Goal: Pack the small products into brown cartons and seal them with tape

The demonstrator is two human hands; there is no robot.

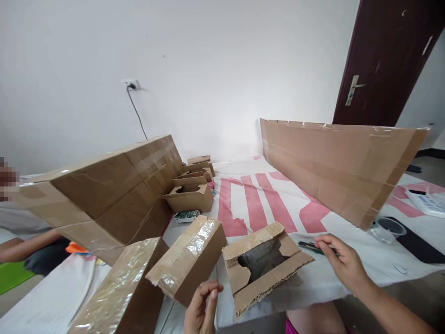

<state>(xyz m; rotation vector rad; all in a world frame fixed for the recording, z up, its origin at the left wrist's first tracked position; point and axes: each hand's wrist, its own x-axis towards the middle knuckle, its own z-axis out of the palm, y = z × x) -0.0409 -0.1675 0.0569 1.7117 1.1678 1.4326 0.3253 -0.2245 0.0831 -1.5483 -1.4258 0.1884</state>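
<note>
My right hand (342, 262) has its thumb and fingers pinched together at a slim green tool (314, 248) with a dark end, which looks like a utility knife; part of it is hidden behind my fingers. To its left, a small cardboard box (264, 260) sits at the table's front edge. A ragged cut-out in its upward side shows a dark inside, and its front flap juts out. My left hand (203, 308) is just left of this box, apart from it, fingers curled in and thumb near the index finger. Whatever lies between those fingertips, if anything, cannot be made out.
Two taped boxes (189, 255) (118, 287) stand on the left, before a long carton (114, 195). Several cut boxes (191, 197) line up behind. A cardboard panel (333, 162) rises at right, near a clear cup (387, 229) and black phone (424, 243). Another person's arm (31, 246) shows at far left.
</note>
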